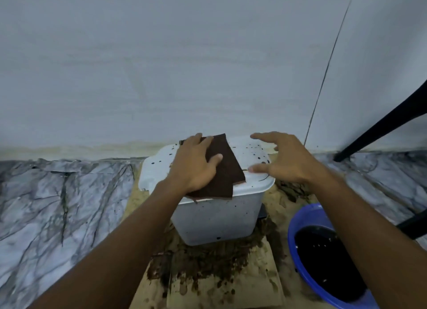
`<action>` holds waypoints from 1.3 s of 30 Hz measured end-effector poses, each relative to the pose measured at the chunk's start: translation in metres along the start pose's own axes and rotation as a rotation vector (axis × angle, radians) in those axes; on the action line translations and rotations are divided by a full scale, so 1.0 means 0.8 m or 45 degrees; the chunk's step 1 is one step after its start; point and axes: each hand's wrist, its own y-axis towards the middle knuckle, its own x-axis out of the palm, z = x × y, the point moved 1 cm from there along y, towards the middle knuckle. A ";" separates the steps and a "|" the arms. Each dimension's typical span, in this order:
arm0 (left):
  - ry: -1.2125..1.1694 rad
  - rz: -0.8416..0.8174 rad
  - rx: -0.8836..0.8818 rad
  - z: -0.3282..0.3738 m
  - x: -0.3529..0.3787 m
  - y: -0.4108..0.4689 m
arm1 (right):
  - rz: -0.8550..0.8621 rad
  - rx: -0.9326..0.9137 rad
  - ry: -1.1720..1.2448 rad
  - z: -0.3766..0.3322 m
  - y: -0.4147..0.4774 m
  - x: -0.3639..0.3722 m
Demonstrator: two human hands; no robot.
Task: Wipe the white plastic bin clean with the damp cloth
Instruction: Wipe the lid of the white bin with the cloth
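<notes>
The bin (217, 218) is sitting on muddy cardboard (254, 283) by the wall, lid (157, 167) up. The left hand (196, 167) is lying flat on the cloth (227, 167), fingers straight, pressing it onto the middle of the lid. The right hand (284, 163) is spreading wide over the lid's right side, gripping nothing; can't tell if the thumb is actually touching.

Dark specks are dotting the far and right parts of the lid plus the front wall, so I'm guessing it's early going.

Tips imo:
- Plant that right hand on the rim so the bin isn't sliding on the mud.
- Pull the cloth in overlapping passes toward one edge instead of scrubbing circles.
- Rinse often in the basin (298, 218), though its water is looking pretty dark.
</notes>
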 end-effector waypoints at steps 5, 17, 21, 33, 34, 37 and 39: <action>0.212 -0.153 -0.025 0.000 0.035 0.020 | -0.243 -0.101 -0.214 0.029 0.001 0.021; 0.326 -0.194 0.221 0.020 0.054 -0.002 | -0.182 -0.230 -0.273 0.038 0.013 0.034; 0.321 -0.169 0.117 -0.032 0.031 -0.026 | -0.188 -0.199 -0.265 0.039 0.012 0.036; 0.346 -0.203 -0.035 0.023 0.051 0.042 | -0.186 -0.158 -0.181 0.044 0.014 0.040; 0.344 -0.211 0.017 0.033 0.056 0.039 | -0.192 -0.165 -0.180 0.042 0.014 0.040; 0.342 -0.204 0.151 0.036 0.061 0.017 | -0.180 -0.208 -0.162 0.042 0.015 0.039; 0.325 -0.183 0.203 0.021 0.055 -0.001 | -0.174 -0.225 -0.182 0.043 0.014 0.040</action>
